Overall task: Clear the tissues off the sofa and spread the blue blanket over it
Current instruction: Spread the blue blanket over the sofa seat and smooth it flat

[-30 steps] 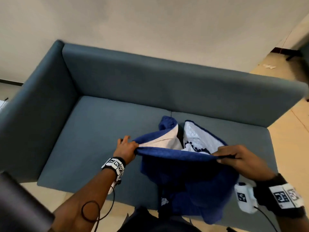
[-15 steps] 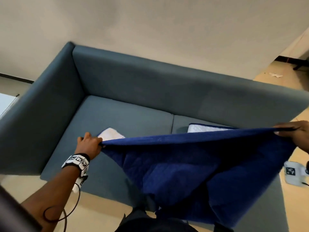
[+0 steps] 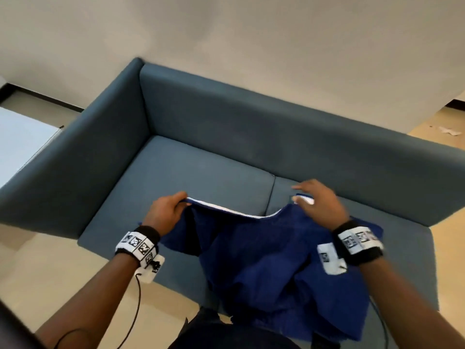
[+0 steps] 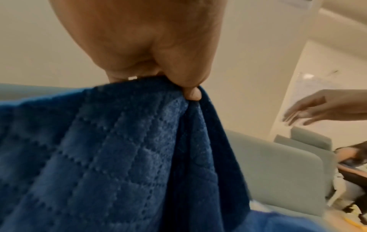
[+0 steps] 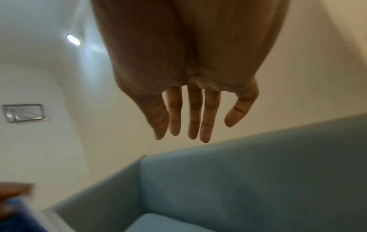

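Note:
The blue blanket (image 3: 264, 260), white on its underside, hangs bunched over the front of the grey-blue sofa (image 3: 201, 172). My left hand (image 3: 185, 199) pinches its upper edge at the left. The left wrist view shows this pinch (image 4: 190, 91) on the quilted blanket (image 4: 99, 149). My right hand (image 3: 305, 192) hovers over the blanket's right edge with straight fingers. It holds nothing in the right wrist view (image 5: 188, 131), above the sofa (image 5: 258, 180). No tissue shows on the seat.
A white wall runs behind the sofa. A white surface (image 3: 20, 139) stands beyond the left armrest. A white scrap (image 3: 450, 131) lies on the tan floor at the far right. More grey seating (image 4: 309, 139) stands further off.
My right hand has let go of the blanket's edge and moved in to the left. The blanket, stretched wide before, has slumped into a bunch. My left hand keeps its pinch and has moved inward.

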